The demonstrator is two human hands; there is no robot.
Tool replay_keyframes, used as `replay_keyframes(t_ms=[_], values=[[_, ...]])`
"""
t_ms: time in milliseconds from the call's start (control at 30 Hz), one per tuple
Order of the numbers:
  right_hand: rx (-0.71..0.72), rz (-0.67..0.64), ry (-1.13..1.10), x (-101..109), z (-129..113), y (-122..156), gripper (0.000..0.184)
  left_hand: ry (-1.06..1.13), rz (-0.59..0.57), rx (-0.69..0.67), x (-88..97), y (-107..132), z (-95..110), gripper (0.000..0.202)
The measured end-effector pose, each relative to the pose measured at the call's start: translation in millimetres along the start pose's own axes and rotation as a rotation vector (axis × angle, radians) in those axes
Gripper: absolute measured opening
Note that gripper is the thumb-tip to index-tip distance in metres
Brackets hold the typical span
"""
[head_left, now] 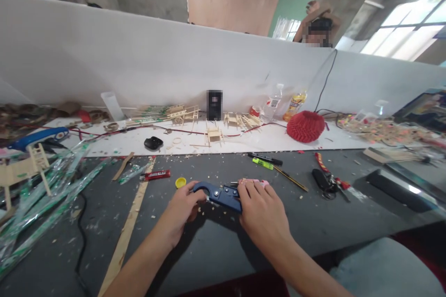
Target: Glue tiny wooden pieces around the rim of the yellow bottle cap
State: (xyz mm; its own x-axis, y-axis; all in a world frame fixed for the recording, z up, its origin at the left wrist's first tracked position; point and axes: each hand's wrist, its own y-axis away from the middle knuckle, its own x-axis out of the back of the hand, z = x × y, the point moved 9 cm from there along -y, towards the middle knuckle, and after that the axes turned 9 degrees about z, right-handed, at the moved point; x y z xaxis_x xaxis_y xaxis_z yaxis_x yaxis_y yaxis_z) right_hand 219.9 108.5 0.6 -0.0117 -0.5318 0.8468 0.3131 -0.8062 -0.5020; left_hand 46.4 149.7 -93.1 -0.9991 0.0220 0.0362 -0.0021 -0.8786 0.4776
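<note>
A blue pipe cutter (219, 196) is held above the grey table, its curved jaw pointing left. My right hand (265, 209) wraps around its handle end. My left hand (183, 206) is closed at the jaw, thumb and fingers curled together; whatever is between those fingers is hidden. Just beyond my right hand lies a pink object (262, 182) with a thin metal tip, partly covered by the hand. A yellow cap (180, 182) rests close to my left hand, and pale wood chips are scattered around.
Plastic-wrapped strips (55, 204) and a wooden model (21, 171) crowd the left. A small wooden chair (214, 134) stands on the white board. At right are a red folded-paper object (305, 126), keys (327, 183) and a pencil (291, 178). Someone (318, 28) sits beyond the partition.
</note>
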Motion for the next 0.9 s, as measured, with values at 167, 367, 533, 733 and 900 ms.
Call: replay_keyframes(t_ms=[167, 367, 533, 733, 900], values=[[0.016, 0.035, 0.037, 4, 2, -4, 0.023, -0.089, -0.012, -0.021, 2.7, -7, -5, 0.039], [0.004, 0.047, 0.054, 13, 9, -10, 0.022, -0.214, -0.026, -0.099, 6.0, -15, -8, 0.037], [-0.116, 0.008, 0.055, 22, 42, -8, 0.019, -0.366, 0.015, -0.234, 7.6, -13, 1, 0.035], [-0.223, -0.061, 0.016, 19, 64, 15, 0.028, -0.513, 0.074, -0.309, 1.8, -6, 10, 0.034], [-0.298, -0.111, -0.087, 7, 65, 37, 0.036, -0.497, 0.102, -0.333, 11.2, -1, 14, 0.033]])
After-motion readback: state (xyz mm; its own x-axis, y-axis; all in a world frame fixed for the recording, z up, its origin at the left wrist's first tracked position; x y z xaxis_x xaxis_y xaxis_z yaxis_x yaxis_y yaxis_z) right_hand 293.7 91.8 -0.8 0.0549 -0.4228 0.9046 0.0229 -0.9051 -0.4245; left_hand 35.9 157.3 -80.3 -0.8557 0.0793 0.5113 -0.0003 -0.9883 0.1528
